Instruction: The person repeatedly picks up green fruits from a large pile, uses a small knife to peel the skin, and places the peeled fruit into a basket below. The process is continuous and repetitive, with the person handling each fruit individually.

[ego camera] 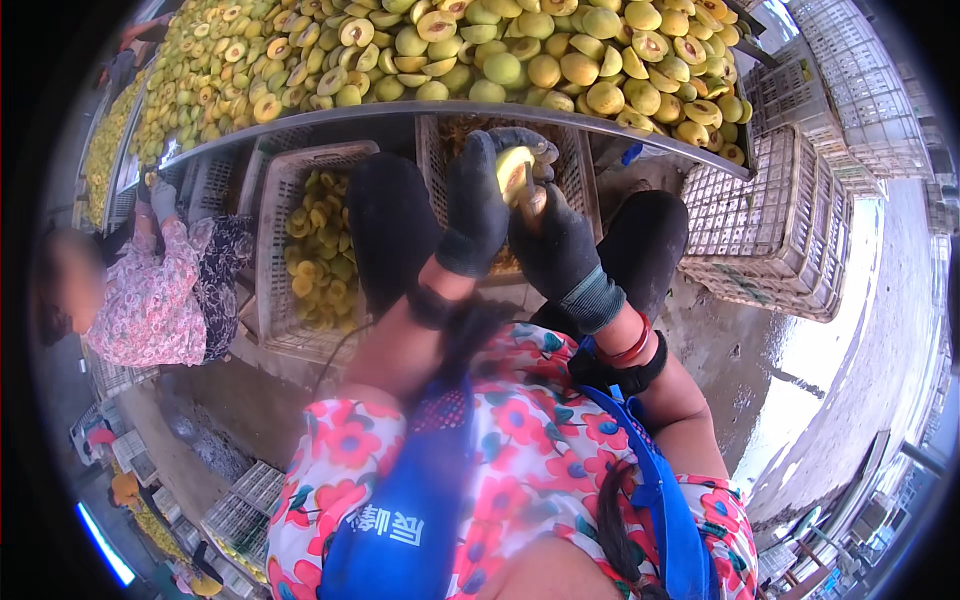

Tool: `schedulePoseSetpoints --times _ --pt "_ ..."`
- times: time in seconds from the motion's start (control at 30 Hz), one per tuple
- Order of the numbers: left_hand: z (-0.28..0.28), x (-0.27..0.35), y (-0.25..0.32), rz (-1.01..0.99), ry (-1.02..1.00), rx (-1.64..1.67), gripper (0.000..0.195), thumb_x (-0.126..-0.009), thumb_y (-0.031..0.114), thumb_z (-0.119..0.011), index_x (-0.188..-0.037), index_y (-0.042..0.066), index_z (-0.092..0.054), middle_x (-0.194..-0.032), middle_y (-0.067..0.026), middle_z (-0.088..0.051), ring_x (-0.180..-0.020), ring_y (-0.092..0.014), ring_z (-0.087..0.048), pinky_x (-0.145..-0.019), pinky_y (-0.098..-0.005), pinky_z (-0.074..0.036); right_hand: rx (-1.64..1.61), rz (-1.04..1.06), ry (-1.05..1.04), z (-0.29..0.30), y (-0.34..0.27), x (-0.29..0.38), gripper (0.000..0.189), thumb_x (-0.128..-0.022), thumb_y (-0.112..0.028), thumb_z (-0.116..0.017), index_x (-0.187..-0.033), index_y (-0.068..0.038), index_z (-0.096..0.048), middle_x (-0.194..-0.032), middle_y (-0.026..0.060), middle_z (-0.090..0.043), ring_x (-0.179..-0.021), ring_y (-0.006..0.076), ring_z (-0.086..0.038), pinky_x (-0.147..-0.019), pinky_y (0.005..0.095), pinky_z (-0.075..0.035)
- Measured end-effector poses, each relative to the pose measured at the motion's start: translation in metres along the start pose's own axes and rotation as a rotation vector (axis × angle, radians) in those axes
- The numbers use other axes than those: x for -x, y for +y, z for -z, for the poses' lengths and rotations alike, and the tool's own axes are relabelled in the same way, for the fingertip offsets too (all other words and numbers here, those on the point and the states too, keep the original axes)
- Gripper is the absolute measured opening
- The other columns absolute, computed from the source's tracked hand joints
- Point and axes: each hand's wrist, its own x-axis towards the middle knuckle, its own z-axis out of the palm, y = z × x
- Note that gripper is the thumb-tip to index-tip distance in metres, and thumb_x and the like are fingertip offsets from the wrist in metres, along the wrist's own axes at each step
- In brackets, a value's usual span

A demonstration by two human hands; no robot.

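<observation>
My left hand [480, 199], in a dark knitted work glove, holds a halved yellow-green stone fruit [514, 174] with its cut face towards my right hand. My right hand [559, 244], gloved alike, grips a small tool [534, 201] with a wooden handle. Its narrow metal end is against the cut face of the fruit; its exact shape is partly hidden. Both hands are between my knees, just below the front edge of a metal-rimmed table [480, 109]. On that table lies a deep heap of halved and whole-looking stone fruit [502, 67].
Under the table, a plastic crate [431, 161] with brownish scraps stands between my legs. Another crate [274, 225] at left holds fruit halves. Stacked crates [757, 217] stand at right on the wet floor [720, 360]. A gloved co-worker [150, 315] sits at left.
</observation>
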Motion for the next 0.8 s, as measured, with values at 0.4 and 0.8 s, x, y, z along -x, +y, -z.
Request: schedulePoseSetpoints --times 0.4,0.8 --pt "-0.006 -0.002 0.006 -0.161 -0.048 -0.111 0.066 -0.101 0.042 -0.014 -0.095 -0.001 -0.064 -0.088 -0.0138 -0.067 -0.081 -0.022 -0.064 -0.078 -0.0336 -0.052 -0.023 -0.009 0.059 0.0 -0.006 0.002 0.023 -0.083 -0.004 -0.062 -0.105 -0.002 -0.055 -0.086 0.0151 -0.065 -0.074 0.0231 -0.066 -0.062 0.0321 -0.049" --pt "0.003 -0.003 0.005 0.173 0.021 0.043 0.08 -0.096 0.061 -0.017 -0.086 -0.002 -0.065 -0.083 -0.0138 -0.067 -0.075 -0.022 -0.064 -0.075 -0.034 -0.052 -0.18 0.005 -0.161 0.001 0.013 0.006 0.032 -0.079 -0.011 -0.066 -0.106 -0.003 -0.052 -0.078 0.0221 -0.062 -0.074 0.0435 -0.061 -0.059 0.0449 -0.046"
